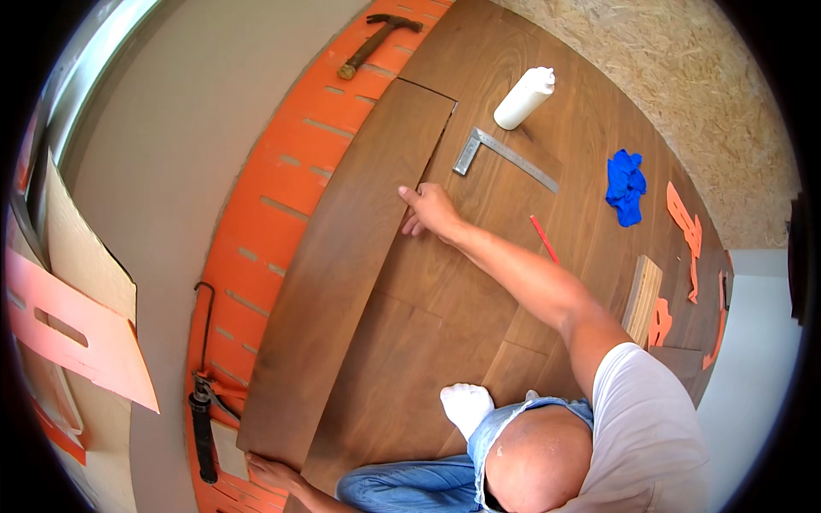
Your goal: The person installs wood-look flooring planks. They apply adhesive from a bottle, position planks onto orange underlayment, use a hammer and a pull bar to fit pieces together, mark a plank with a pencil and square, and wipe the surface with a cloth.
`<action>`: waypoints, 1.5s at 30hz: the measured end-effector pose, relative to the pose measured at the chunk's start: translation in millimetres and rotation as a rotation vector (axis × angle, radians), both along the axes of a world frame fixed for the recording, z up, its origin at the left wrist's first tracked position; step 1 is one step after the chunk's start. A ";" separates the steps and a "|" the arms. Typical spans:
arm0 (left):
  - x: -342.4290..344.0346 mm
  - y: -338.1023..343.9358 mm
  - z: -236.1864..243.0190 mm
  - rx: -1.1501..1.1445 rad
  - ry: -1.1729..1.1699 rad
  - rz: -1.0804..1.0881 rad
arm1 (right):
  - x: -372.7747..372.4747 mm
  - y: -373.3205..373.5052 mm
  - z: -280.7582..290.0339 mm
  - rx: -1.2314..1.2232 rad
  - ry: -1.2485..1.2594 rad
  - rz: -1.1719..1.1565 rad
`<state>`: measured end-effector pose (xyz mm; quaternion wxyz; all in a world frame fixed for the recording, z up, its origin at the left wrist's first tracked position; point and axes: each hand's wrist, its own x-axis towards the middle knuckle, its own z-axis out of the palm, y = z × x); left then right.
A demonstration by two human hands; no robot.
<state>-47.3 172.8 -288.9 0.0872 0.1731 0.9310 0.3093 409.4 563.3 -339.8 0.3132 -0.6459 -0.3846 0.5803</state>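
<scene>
A long brown wooden floor plank lies at a slight angle over slotted orange underlay, a dark gap running along part of its right edge. My right hand grips that edge, thumb on the top and fingers bent beside it. At the near end of the plank, my left hand holds the corner, its fingertips partly hidden. A caulking gun with a black handle and hooked rod lies left of the plank's near end. Beyond my right hand, a metal try square rests on the laid boards.
A hammer lies on the far underlay. On the boards are a white bottle, a red pencil, a blue cloth, a wood block and orange scraps. Cut underlay stands at left. My bent knees are close by.
</scene>
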 end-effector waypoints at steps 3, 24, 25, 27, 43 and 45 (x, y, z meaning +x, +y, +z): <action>-7.0 4.9 1.2 -0.028 0.013 0.039 | -3.0 1.0 0.6 -0.004 0.009 0.002; -27.4 -9.2 -29.1 -0.111 0.076 -0.054 | 1.8 18.0 33.7 -0.106 -0.353 0.294; -31.3 -14.5 -35.7 -0.086 0.103 -0.094 | -3.1 22.5 39.7 -0.068 -0.451 0.327; -35.7 -26.5 -46.8 -0.132 0.123 -0.152 | -4.4 23.3 45.6 -0.007 -0.636 0.414; -55.8 -3.5 -66.8 -0.640 0.346 -0.641 | -112.3 73.0 -18.1 1.174 -0.799 0.763; -55.0 -4.4 -65.0 -0.672 0.334 -0.629 | -121.3 72.1 -26.5 1.166 -0.756 0.802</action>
